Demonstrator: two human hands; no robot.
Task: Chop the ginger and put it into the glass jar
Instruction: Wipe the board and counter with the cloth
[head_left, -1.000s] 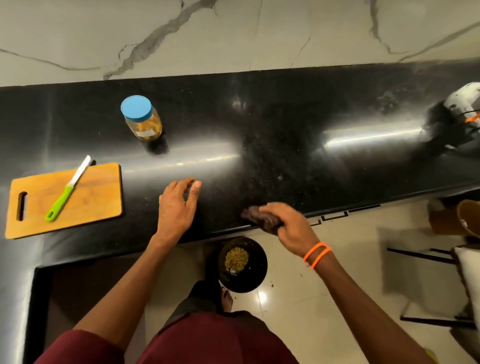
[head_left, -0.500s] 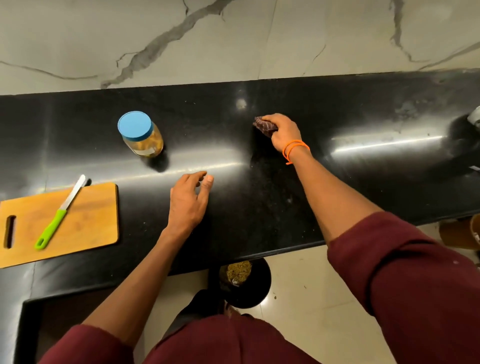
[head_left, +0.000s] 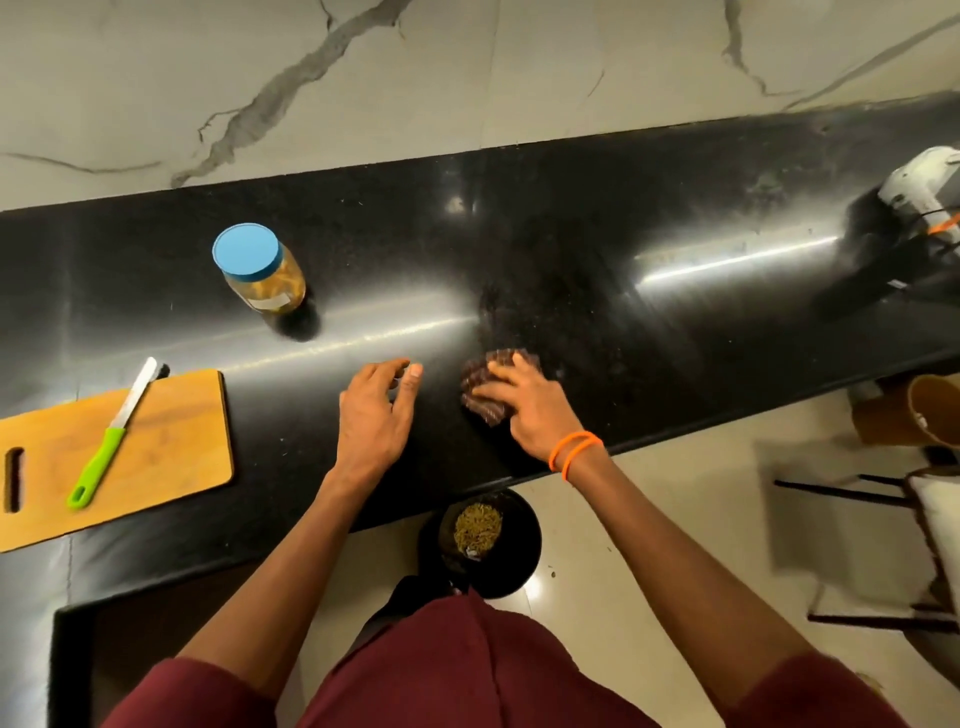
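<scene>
A glass jar (head_left: 267, 280) with a blue lid stands upright on the black counter (head_left: 571, 249), yellowish pieces inside. At the left lies a wooden cutting board (head_left: 156, 447) with a green-handled knife (head_left: 111, 434) on it. My right hand (head_left: 524, 410), with orange bands at the wrist, presses a dark brown cloth (head_left: 480, 395) flat on the counter near its front edge. My left hand (head_left: 376, 415) rests on the counter beside it, fingers loosely apart, holding nothing. No loose ginger shows on the board.
On the floor below the counter edge stands a black bin (head_left: 483, 540) with greenish scraps inside. A white appliance (head_left: 919, 192) sits at the counter's far right. A brown container (head_left: 924, 415) and a chair (head_left: 909, 519) stand at the right.
My right hand has drawn the cloth from the back of the counter toward the front edge. My left hand has stayed in about the same place.
</scene>
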